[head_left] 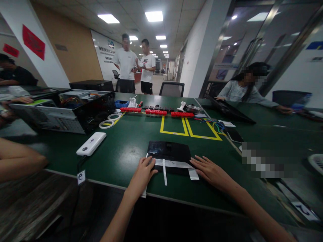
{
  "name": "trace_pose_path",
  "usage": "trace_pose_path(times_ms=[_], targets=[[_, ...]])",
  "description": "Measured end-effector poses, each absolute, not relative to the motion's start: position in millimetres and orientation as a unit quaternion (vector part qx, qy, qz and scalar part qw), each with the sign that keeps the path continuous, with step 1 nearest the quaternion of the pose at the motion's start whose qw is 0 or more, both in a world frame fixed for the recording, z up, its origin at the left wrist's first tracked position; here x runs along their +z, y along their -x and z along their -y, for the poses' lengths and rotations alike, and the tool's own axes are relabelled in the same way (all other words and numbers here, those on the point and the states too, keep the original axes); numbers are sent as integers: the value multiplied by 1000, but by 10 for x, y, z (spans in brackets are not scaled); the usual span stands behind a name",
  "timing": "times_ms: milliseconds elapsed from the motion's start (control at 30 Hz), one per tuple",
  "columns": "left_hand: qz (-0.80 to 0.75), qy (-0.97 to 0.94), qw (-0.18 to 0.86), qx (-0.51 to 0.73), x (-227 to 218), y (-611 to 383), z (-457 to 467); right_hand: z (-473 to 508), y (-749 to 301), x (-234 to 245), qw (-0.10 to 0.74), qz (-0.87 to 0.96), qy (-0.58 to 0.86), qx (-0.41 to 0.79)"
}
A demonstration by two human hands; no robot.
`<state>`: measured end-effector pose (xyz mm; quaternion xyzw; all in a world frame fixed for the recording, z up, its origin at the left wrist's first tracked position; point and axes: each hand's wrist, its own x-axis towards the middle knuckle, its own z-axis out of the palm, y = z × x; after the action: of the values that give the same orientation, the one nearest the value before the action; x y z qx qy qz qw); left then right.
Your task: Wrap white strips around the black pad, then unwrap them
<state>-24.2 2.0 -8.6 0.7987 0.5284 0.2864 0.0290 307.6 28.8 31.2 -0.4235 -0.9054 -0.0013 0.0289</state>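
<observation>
A flat black panel [168, 152] lies on the green table [126, 148] just ahead of me, with white tape strips [174, 164] stuck along its near edge. My left hand [143, 173] rests palm down on the tape's left end, fingers flat and slightly apart. On the tape's right end lies my right hand [210, 171], its fingers stretched toward the panel. Neither hand holds anything.
A white power bank [91, 143] lies to the left, with tape rolls [106, 124] and an open computer case [75, 111] beyond. Yellow floor-tape boxes [188, 129], red parts [156, 112] and wires [217, 126] sit further back. People sit left and right; two stand behind.
</observation>
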Motion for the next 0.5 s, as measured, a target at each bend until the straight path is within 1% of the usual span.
trace_pose_path(times_ms=[167,367,500], targets=[[-525,-815,17,244,-15,246,1,-260,-3089,290,72,892,447,-15],[-546,-818,-18,182,39,198,80,-143,-2668,416,69,928,365,-20],[-561,-814,-13,153,42,165,125,-76,-2241,486,59,947,317,13]])
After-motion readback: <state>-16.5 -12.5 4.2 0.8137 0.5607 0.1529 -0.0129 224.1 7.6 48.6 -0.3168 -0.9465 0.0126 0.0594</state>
